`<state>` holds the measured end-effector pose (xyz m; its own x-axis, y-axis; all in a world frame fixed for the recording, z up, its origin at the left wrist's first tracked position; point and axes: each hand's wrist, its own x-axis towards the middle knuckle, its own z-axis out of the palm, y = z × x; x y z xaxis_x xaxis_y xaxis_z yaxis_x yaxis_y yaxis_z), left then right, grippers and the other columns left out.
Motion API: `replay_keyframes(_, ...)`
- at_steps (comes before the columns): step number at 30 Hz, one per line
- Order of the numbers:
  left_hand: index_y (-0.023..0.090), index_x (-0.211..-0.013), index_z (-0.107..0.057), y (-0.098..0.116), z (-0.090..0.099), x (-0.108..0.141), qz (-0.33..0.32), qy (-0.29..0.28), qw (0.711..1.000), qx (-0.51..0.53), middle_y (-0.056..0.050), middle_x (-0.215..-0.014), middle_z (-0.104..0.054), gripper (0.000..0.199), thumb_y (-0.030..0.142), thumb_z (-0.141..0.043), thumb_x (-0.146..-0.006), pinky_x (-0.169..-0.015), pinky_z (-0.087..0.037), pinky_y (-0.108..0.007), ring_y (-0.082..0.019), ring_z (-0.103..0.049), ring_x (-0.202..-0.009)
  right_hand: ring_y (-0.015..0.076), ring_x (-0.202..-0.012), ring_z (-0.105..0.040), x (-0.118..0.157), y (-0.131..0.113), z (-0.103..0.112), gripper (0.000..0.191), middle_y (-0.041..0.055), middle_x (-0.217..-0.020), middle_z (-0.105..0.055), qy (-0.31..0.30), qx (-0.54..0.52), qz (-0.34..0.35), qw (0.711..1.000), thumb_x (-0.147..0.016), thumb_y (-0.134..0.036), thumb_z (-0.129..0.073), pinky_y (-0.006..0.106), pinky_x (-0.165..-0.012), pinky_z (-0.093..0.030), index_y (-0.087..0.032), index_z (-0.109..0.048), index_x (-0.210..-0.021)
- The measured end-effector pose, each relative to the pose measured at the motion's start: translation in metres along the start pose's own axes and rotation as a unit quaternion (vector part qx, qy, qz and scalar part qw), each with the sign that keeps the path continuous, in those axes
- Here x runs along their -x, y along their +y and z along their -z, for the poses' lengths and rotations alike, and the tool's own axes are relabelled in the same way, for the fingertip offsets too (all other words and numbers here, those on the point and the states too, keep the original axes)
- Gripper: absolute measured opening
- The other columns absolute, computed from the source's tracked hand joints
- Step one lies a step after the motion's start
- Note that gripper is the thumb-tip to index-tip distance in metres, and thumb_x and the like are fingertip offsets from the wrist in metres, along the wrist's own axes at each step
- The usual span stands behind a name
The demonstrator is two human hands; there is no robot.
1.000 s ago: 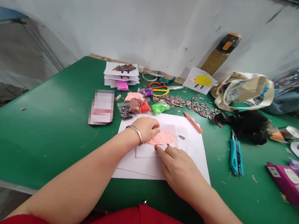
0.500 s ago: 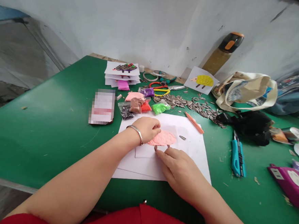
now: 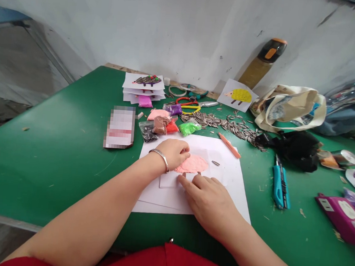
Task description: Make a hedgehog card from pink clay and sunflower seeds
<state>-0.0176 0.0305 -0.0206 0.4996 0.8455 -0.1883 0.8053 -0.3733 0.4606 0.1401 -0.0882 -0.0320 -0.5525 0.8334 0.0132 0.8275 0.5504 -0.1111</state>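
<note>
A flat pink clay oval (image 3: 193,164) lies on a small white card (image 3: 168,182), on top of larger white sheets (image 3: 237,186). Two short brown clay pieces touch its lower edge. My left hand (image 3: 173,154), with a silver bracelet at the wrist, rests at the oval's upper left with its fingers curled; whether they hold anything is hidden. My right hand (image 3: 206,196) lies below the oval, index finger stretched out to the card near the left brown piece, the other fingers loosely bent and nothing seen in them. One sunflower seed (image 3: 215,163) lies right of the oval.
Behind the sheets are clay bags (image 3: 190,128), scattered seeds (image 3: 205,119), scissors (image 3: 194,108) and a stack of cards (image 3: 143,82). A phone (image 3: 120,127) lies left. An orange tool (image 3: 229,145), a teal cutter (image 3: 281,185) and a cloth bag (image 3: 288,108) are right.
My right index finger has shifted slightly left along the card, past the left brown piece. My left hand has hardly moved.
</note>
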Motion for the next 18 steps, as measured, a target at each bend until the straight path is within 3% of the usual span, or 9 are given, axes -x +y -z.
replay_keyframes(10,0.022,-0.090,-0.069,0.0011,0.0018,0.0013,-0.002,-0.006,1.000,-0.002,-0.002,-0.085,-0.070,0.023,0.032,-0.050,-0.082,-0.064,-0.040,-0.028,-0.019,-0.061,-0.079,0.0160,-0.068,-0.051,-0.0054,-0.0067,0.0004,0.028,0.0030,-0.076,-0.056,0.033,0.032,-0.023,0.999,-0.094,-0.025,-0.042,0.032,-0.060,-0.026,-0.019,-0.057,-0.117)
replay_keyframes(18,0.021,-0.092,-0.069,0.0013,0.0015,0.0014,0.001,-0.003,1.000,0.002,-0.002,-0.085,-0.071,0.023,0.032,-0.051,-0.082,-0.065,-0.041,-0.027,-0.018,-0.061,-0.079,0.0157,-0.066,-0.051,-0.0069,-0.0067,0.0004,0.034,0.0029,-0.076,-0.058,0.040,0.034,-0.026,0.998,-0.092,-0.026,-0.044,0.031,-0.059,-0.025,-0.021,-0.055,-0.124)
